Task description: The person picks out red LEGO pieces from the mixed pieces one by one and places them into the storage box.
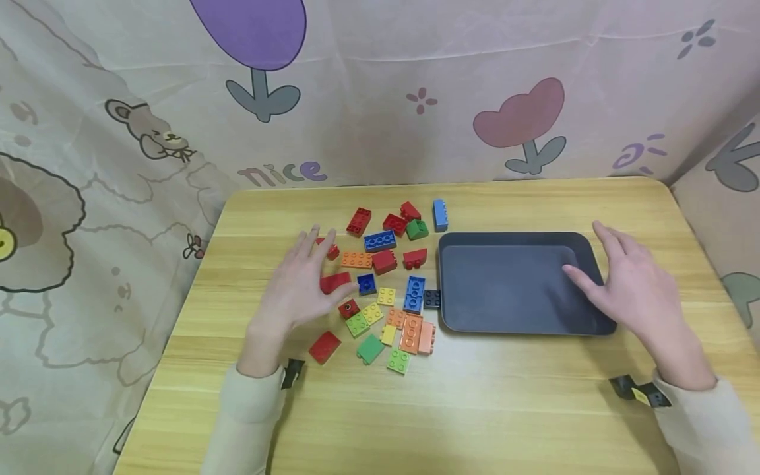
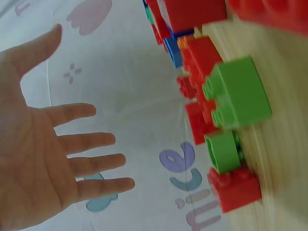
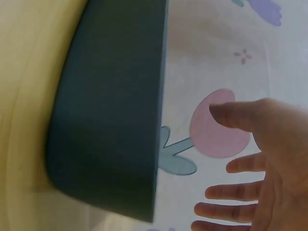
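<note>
My left hand, fingers spread and holding nothing, is over the left side of a scatter of toy building bricks. Partly under it lie red bricks; a dark blue brick sits just past the thumb. In the left wrist view, a green brick stands among red ones beyond the straight fingers. My right hand, also holding nothing, hovers at the right end of a dark grey tray, its thumb overlapping the tray in the head view. The right wrist view shows the tray's side wall beside that hand.
Orange, yellow, green and blue bricks lie left of the tray. A black brick is right at its left rim. Behind the wooden table hangs a printed cloth.
</note>
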Motion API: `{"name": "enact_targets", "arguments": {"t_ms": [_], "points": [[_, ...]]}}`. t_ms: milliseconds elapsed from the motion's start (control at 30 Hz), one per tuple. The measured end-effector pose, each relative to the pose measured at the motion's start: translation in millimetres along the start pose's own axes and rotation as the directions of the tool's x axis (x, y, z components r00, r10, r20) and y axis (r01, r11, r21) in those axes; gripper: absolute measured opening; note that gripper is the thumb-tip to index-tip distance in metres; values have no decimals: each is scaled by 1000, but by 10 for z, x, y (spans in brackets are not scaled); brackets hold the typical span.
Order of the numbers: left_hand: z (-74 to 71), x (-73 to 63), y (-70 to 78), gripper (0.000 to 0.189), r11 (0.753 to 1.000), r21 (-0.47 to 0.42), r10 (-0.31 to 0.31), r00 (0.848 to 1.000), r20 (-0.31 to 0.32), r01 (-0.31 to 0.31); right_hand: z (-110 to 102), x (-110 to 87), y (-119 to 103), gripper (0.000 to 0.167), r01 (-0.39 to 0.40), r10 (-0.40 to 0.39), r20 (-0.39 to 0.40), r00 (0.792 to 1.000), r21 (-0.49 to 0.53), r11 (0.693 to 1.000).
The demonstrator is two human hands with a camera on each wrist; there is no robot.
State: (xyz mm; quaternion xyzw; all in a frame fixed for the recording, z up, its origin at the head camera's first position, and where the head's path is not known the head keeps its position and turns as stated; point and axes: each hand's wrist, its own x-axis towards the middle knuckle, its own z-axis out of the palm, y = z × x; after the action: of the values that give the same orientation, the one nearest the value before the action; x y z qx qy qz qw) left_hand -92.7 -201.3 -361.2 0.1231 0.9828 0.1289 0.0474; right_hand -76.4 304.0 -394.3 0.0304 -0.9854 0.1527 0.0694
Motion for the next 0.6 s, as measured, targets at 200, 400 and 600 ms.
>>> {"name": "enact_targets", "arguments": {"t_ms": [200,400,600], "points": [[-95,3,-182,96,999,-26,-21,1000,-19,21,44,37,170,83,-66,65,25,998,54,996],[-185,-15,-388,95,994,-18,-108,994,-22,108,83,86,304,66,-76,71,58,996,87,993],[-180,-2,-528,93,990,-19,-143,990,2,143,130,116,387,54,-111,104,72,992,101,989]]}}
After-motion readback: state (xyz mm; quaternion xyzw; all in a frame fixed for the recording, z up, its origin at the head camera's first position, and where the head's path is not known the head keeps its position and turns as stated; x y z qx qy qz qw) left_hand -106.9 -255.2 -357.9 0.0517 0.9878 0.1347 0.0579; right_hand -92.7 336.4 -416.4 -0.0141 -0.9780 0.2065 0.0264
